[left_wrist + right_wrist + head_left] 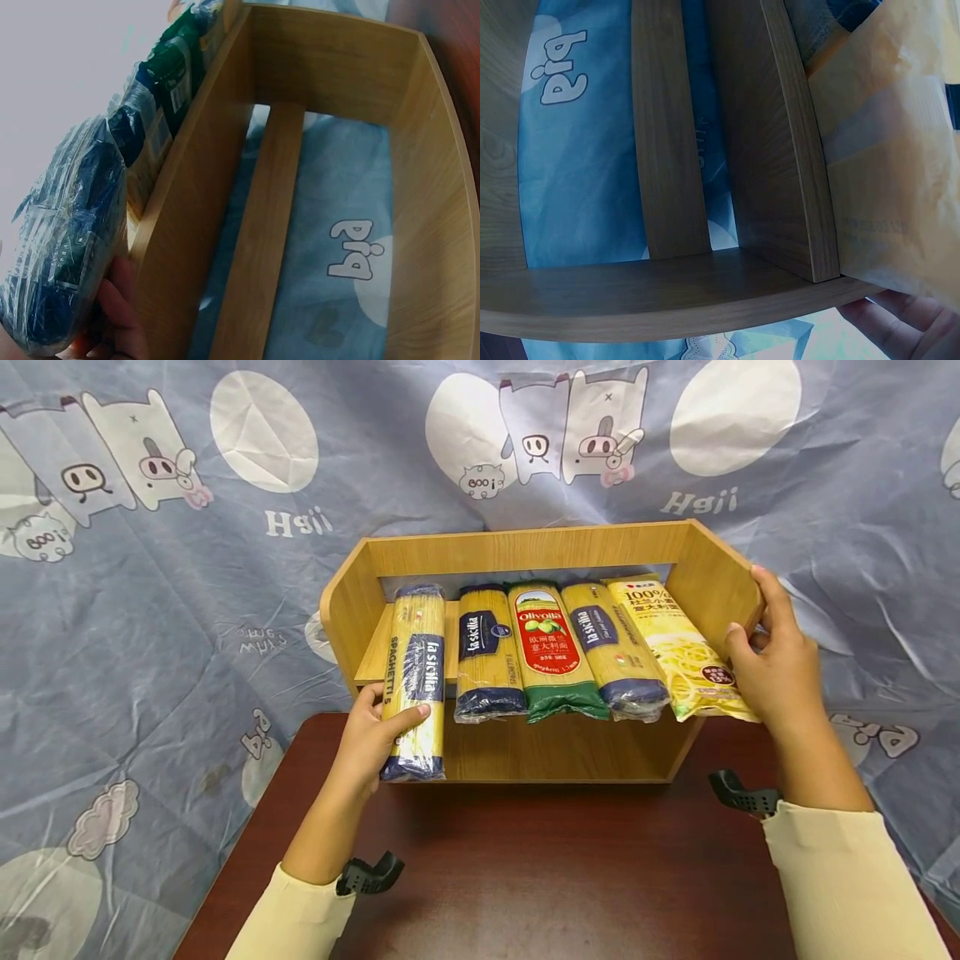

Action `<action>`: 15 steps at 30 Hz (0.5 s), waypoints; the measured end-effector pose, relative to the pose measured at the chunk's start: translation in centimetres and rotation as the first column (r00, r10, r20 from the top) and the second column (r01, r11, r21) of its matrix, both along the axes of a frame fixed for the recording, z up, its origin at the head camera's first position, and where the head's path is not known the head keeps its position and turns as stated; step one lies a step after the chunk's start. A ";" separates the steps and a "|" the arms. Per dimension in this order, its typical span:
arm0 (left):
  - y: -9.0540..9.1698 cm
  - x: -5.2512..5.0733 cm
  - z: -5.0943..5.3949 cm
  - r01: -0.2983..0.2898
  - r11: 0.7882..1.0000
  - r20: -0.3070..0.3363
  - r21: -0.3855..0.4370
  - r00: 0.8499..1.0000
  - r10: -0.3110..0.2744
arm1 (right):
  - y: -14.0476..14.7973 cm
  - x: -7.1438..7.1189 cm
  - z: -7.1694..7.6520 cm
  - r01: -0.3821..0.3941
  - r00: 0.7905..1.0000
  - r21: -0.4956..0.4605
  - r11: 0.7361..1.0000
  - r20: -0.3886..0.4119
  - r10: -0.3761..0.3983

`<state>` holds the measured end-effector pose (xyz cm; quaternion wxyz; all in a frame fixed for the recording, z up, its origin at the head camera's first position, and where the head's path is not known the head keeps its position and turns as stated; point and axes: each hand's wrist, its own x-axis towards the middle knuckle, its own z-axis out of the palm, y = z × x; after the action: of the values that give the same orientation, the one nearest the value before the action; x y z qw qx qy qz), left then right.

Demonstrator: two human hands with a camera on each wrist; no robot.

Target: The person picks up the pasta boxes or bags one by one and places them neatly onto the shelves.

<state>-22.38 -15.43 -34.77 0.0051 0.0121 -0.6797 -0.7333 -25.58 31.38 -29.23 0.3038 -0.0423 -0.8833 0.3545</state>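
Note:
My left hand [372,735] grips a clear-wrapped pack of spaghetti [417,685] by its lower part, thumb across the front, at the left end of a wooden shelf [525,545]. In the left wrist view that pack [64,232] shows its blue end beside the board's edge. To its right on the upper board lie another blue-labelled spaghetti pack [489,652], a green and red pasta pack [553,647], a third blue-labelled pack [611,643] and a yellow noodle bag [675,647]. My right hand [780,664] holds the shelf's right side panel near that bag.
The shelf stands on a dark red table [570,860] against a patterned blue cloth [165,610]. Below the upper board is a lower compartment [555,747], with cloth visible behind its back rail [262,225]. Black straps [371,872] sit on both wrists.

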 end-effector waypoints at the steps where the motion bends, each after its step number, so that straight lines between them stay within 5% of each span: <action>1: 0.1 -0.1 0.1 0.001 1.000 -0.001 0.000 1.000 -0.001 | 0.0 0.0 0.0 0.000 1.000 0.000 1.000 -0.001 0.000; 15: 0.2 -1.0 1.6 0.031 0.999 0.038 -0.007 0.999 -0.031 | -0.1 0.0 0.0 0.008 1.000 -0.003 1.000 0.001 -0.008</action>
<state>-23.35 -15.20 -33.15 -0.0189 0.0153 -0.6825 -0.7305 -25.59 31.25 -29.24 0.3049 -0.0465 -0.8827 0.3547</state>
